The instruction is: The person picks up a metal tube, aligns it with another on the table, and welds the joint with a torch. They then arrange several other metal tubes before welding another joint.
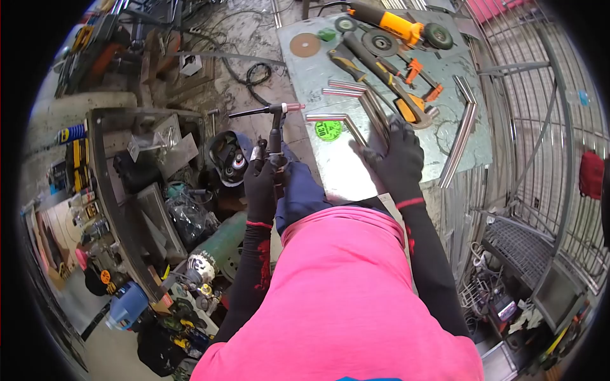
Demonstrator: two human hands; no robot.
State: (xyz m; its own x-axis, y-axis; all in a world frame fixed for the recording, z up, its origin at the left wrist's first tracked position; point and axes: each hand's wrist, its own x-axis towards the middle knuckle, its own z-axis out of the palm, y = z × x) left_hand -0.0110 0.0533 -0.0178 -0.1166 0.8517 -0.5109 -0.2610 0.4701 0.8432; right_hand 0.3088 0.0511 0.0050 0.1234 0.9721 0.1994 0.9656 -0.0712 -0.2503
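A dark glove covers my left hand [260, 181], whose fingers are wrapped round a black welding torch [275, 136] with a pinkish nozzle pointing right. My right hand [397, 162], also gloved, rests on the metal-topped table [343, 174], its fingers over the lower ends of bent shiny metal tubes [375, 114]. Another angled tube [346, 119] lies just left of those fingers, beside a round green label [328, 130]. Farther right lies a separate pair of bent tubes [459, 140].
A yellow angle grinder [387, 24], a brown disc [305, 45], a hammer [381, 66] and orange clamps [416, 70] lie on the table's far part. A green gas cylinder [219, 244] stands at lower left. Metal grilles line the right side.
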